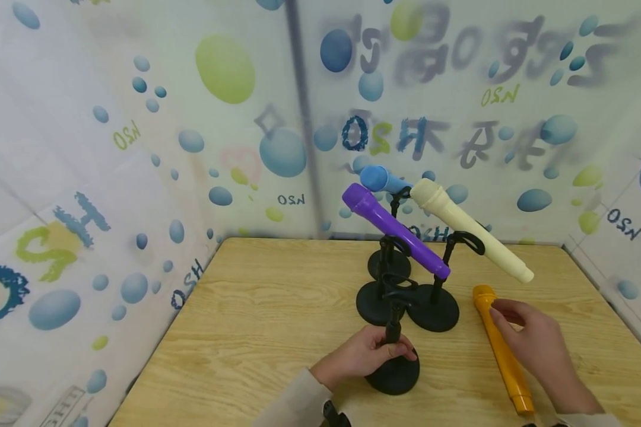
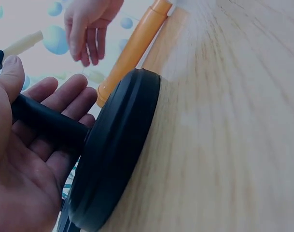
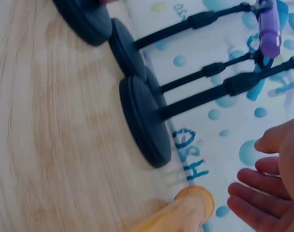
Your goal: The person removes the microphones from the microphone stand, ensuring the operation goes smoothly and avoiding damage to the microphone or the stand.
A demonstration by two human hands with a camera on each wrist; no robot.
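Observation:
With its fingers behind the pole and thumb across the front, my left hand (image 1: 365, 354) grips an unloaded black microphone stand (image 1: 396, 379) low, just above its round base. The left wrist view has that pole (image 2: 50, 121) lying across the fingers. An orange microphone (image 1: 504, 356) lies on the table to the right. My right hand (image 1: 539, 341) hovers over it, fingers loosely bent and holding nothing. In the right wrist view a gap separates those fingers (image 3: 258, 188) from the microphone's head (image 3: 197, 200).
Behind the front stand, a purple microphone (image 1: 392, 225), a cream microphone (image 1: 472, 225) and a blue microphone (image 1: 375, 178) sit tilted in black stands with round bases (image 1: 432, 311). The wooden table (image 1: 267, 296) ends at a patterned curtain (image 1: 246, 148) behind and at the sides.

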